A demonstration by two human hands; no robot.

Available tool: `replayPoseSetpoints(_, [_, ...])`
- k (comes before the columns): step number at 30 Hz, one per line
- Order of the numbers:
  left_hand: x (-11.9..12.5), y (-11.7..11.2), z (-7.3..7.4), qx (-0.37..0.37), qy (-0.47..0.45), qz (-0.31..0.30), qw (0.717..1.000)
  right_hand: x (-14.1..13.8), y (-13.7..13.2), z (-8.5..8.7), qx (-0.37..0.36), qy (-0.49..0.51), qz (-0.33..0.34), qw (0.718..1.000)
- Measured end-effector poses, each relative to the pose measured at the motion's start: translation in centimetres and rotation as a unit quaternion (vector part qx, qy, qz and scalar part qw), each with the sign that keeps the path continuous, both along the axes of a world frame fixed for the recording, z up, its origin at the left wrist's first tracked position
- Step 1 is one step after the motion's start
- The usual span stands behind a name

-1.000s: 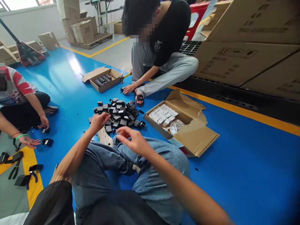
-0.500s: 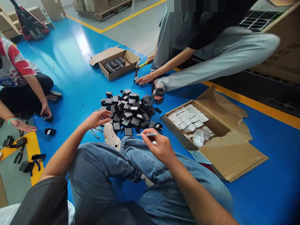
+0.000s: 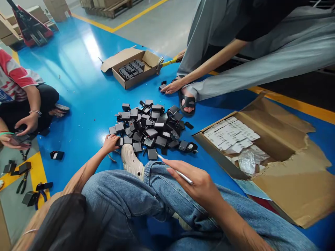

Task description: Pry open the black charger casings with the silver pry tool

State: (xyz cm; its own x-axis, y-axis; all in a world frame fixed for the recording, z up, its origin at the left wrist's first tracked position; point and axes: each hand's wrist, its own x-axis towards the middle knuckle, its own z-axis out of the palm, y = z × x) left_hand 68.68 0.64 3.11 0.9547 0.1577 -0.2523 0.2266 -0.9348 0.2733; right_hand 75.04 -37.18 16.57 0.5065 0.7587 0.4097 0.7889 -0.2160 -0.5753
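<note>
At the left edge of a pile of small black plastic cases (image 3: 160, 141), my left hand (image 3: 111, 143) has its fingers curled on one black case (image 3: 120, 142), just beside my beige clog (image 3: 131, 160). My right hand (image 3: 199, 179) is closed around a slim silver pen-like tool (image 3: 184, 177), held above my right shin. The tool's thin tip points up and left towards the near side of the pile; its exact kind is unclear. Several cases in the pile lie tilted or on their sides, some showing openings.
At right stands a torn-open carton (image 3: 293, 195) with white packets and clear plastic. A carton (image 3: 136, 82) of black parts sits behind the pile. One co-worker holds a hammer (image 3: 167, 62) and a case; another, at left, handles a black part near pliers (image 3: 23, 183).
My left hand has come down from above the pile's left side onto a black case. My right hand has moved right and lower with the tool. The co-worker's hammer has lifted.
</note>
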Motion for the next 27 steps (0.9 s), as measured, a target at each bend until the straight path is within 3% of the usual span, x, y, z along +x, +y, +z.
replayPoseSetpoints(3, [-0.9,0.8,3.3,-0.022,-0.042,0.027,0.998,-0.2,0.2,0.1,0.0,0.015,-0.004,1.0])
replayPoseSetpoints(7, [-3.7,0.5,10.3,-0.044,-0.12,0.079,0.989,-0.8,0.5,0.5,0.021,0.023,-0.021,0.999])
replayPoseSetpoints(10, [-6.6,-2.3,15.3,-0.133,-0.223,0.113,0.959,-1.4,0.4,0.9,0.048,0.015,-0.034,0.998])
replayPoseSetpoints(13, [-9.4,-7.0,17.9,-0.256,-0.344,0.125,0.895,-1.9,0.1,1.3,0.078,0.005,-0.035,0.996])
replayPoseSetpoints(16, [-11.1,-11.7,17.8,-0.305,-0.39,0.146,0.856,-2.5,-0.4,1.9,0.097,0.001,-0.027,0.995])
replayPoseSetpoints(20, [-11.7,-16.3,15.7,-0.367,-0.388,0.197,0.822,-3.5,-0.9,3.1,0.139,0.033,0.003,0.99])
replayPoseSetpoints(27, [-10.6,-20.4,14.4,-0.448,-0.372,0.128,0.802,-4.4,-1.3,5.1,0.21,0.104,0.025,0.972])
